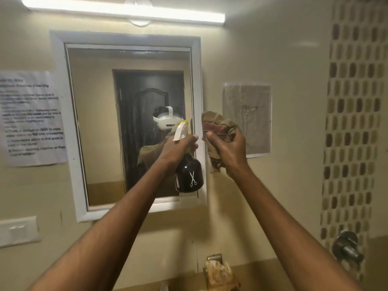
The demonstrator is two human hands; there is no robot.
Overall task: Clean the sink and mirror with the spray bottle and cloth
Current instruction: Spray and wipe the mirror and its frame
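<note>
Spray bottle (189,175) and cloth (218,131) are both raised in front of the mirror (105,122).
Left hand (178,149) grips the black bottle's neck, white nozzle toward the glass; right hand (227,152), just beside it, clutches the bunched brown cloth near the mirror's right frame edge.

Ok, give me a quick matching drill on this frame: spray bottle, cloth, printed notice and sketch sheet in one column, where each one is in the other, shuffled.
Things:
1. spray bottle
2. cloth
3. printed notice
4. sketch sheet

Places:
A. on the wall right of the mirror
B. gripped in the left hand
C. on the wall left of the mirror
D. bunched in the right hand

Pairs: 1-B, 2-D, 3-C, 4-A
</note>
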